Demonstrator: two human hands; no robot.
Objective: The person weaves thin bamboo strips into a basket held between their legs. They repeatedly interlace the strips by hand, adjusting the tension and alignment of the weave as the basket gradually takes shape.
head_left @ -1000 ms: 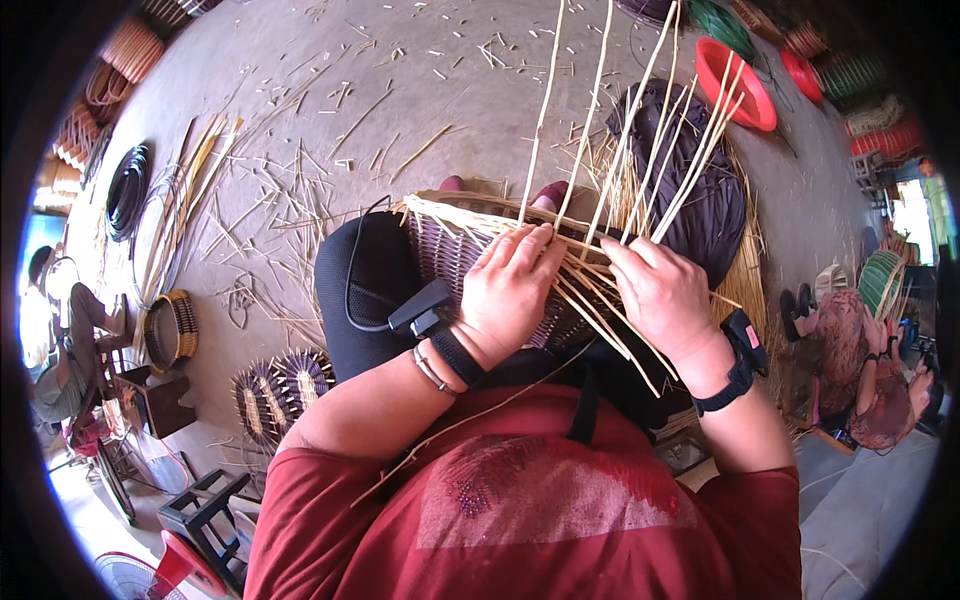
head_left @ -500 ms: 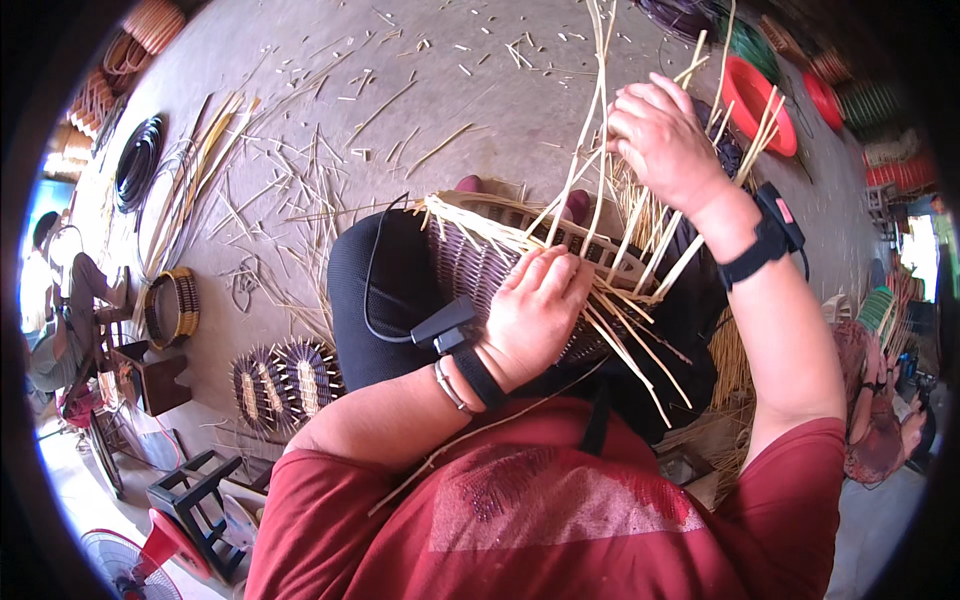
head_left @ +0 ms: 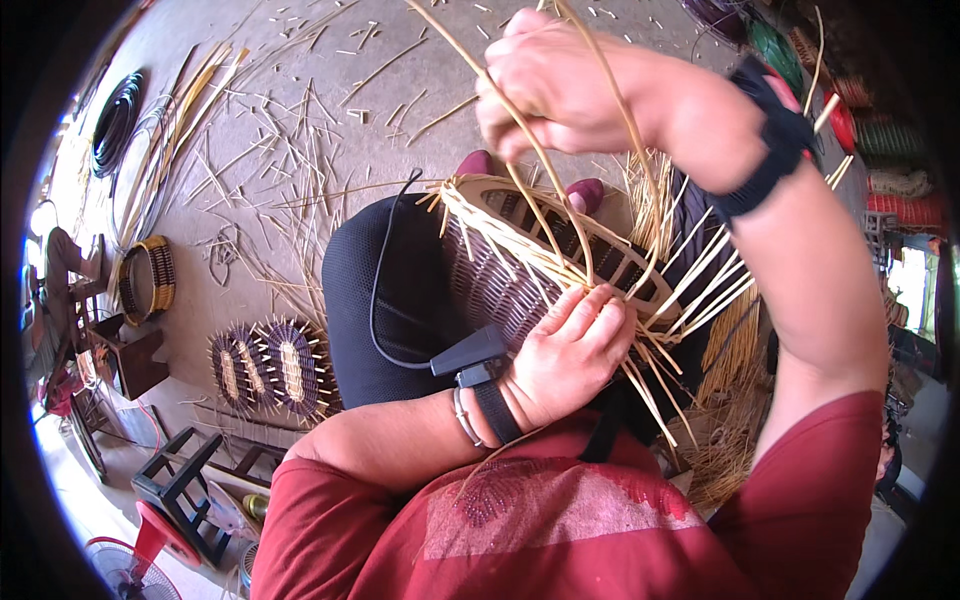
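A dark brown woven basket (head_left: 492, 290) lies across my lap, its rim wrapped with pale cane strands (head_left: 515, 243). My left hand (head_left: 575, 350) is closed on the near rim, fingers pressed where the strands cross. Over the basket's far side my right hand (head_left: 570, 95) is raised with its fingers curled. Two long upright strands pass in front of it, and what it holds is hard to make out. Loose strand ends (head_left: 655, 385) stick out beside my left hand, and more cane strands (head_left: 715, 290) fan out to the right.
Cut cane scraps (head_left: 270, 150) litter the floor. Two oval woven pieces (head_left: 290, 365) lie left of my knee, near a round basket frame (head_left: 147, 280). A black coil (head_left: 117, 125), a dark stool (head_left: 190, 490) and a fan (head_left: 125, 570) are farther left. Cane (head_left: 735, 440) is heaped at right.
My right hand has swung left and up across the basket, its wrist turning over. My left hand has shifted slightly right and down, staying on the rim. The view has shifted somewhat.
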